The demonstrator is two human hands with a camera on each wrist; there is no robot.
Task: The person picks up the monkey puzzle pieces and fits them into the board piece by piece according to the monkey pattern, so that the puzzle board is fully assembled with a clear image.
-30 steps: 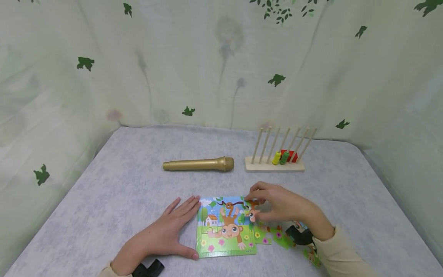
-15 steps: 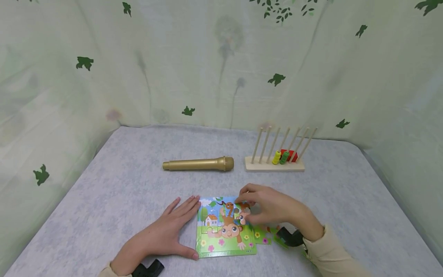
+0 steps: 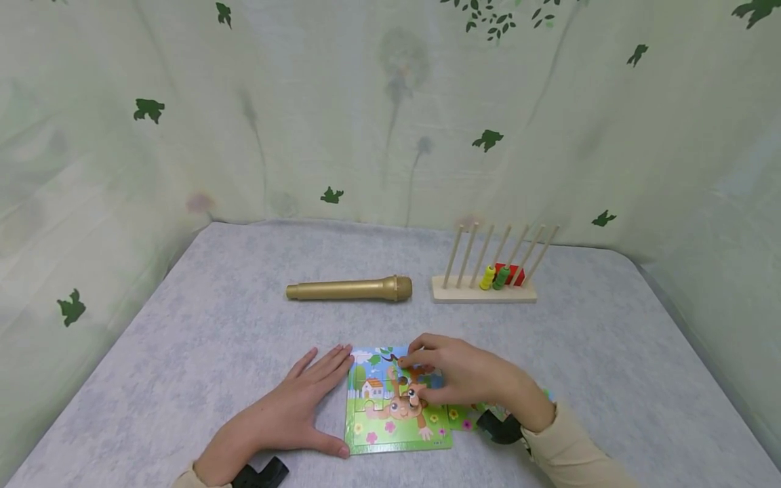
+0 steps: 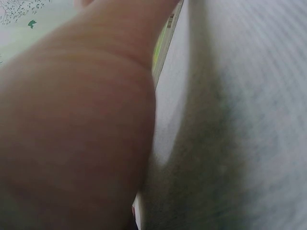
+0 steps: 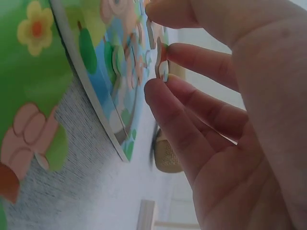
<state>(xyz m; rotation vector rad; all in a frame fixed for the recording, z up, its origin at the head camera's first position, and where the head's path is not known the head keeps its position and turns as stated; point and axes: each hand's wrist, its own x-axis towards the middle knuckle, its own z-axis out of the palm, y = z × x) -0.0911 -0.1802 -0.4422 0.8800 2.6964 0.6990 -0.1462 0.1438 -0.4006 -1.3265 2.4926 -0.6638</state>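
A monkey jigsaw puzzle board [image 3: 399, 448] lies flat on the table in the head view. My left hand [image 3: 299, 410] rests beside it with fingers spread, fingertips and thumb touching its left edge. Over the board's upper right part, my right hand [image 3: 466, 373] pinches a puzzle piece [image 5: 161, 60] between thumb and fingers. In the right wrist view this piece is tilted above the picture. Part of the picture is hidden under the right hand. The left wrist view shows mostly my wrist [image 4: 81, 110] and the tabletop.
Loose puzzle pieces [image 3: 459, 417] lie to the right of the board, partly covered by my right wrist. Behind the board lies a gold microphone [image 3: 348, 291]. A wooden peg stand [image 3: 476, 294] with yellow, green and red beads stands at the back right.
My right hand has moved left across the board with the puzzle piece, from the right edge to over the monkey picture. The left hand has stayed in place.
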